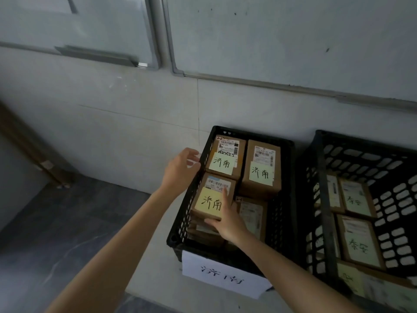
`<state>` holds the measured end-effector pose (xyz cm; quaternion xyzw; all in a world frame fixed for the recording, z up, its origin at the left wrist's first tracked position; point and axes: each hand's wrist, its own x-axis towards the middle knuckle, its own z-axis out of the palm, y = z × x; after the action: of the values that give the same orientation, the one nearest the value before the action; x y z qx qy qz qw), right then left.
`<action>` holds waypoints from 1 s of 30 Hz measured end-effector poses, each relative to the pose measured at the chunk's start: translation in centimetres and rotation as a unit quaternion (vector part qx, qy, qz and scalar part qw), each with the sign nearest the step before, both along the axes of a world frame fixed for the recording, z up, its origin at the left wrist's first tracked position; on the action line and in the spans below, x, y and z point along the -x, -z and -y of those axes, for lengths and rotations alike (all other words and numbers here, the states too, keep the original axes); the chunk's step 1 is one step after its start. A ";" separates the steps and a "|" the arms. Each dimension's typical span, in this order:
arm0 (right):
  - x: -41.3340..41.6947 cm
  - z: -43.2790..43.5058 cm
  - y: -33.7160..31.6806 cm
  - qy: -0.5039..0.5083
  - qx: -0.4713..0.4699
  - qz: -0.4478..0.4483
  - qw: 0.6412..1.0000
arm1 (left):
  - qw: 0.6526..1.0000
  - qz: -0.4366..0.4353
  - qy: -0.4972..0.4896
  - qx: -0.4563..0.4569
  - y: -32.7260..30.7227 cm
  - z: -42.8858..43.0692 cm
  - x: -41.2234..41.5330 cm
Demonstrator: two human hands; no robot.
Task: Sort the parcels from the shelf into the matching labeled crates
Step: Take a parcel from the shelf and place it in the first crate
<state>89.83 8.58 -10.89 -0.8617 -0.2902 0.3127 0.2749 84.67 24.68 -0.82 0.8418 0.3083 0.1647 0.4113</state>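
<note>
A black plastic crate with a white paper label on its front holds several brown cardboard parcels with yellow handwritten notes. My right hand lies on the near-left parcel, index finger stretched over its top, thumb along its near edge. My left hand hovers beside the crate's left wall, fingers loosely curled, holding nothing. Two more parcels sit at the back of the crate.
A second black crate stands to the right with several parcels bearing pale green notes. Both crates rest on a light ledge against a tiled wall. Dark floor lies to the left, with a wooden post at the far left.
</note>
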 end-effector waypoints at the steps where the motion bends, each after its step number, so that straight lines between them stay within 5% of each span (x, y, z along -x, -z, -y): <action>1: 0.0 -0.1 0.3 -0.001 -0.001 0.004 1.000 | 1.000 0.001 0.003 0.006 0.1 -0.2 0.0; 13: 0.0 -0.9 2.1 -0.018 0.040 0.091 0.995 | 0.998 0.001 0.053 0.039 2.9 -2.9 -1.4; 26: -3.9 -0.9 -3.0 -0.082 0.135 -0.015 0.987 | 0.998 0.011 0.061 0.012 1.7 -2.3 -0.5; 30: -6.8 -1.4 -6.0 -0.054 0.100 -0.011 0.993 | 0.999 0.020 0.034 0.006 0.7 -1.7 1.5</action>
<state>96.68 9.97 -4.89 -0.8644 -0.3010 0.3638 0.1729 83.21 26.39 -1.48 0.8458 0.2716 0.1657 0.4284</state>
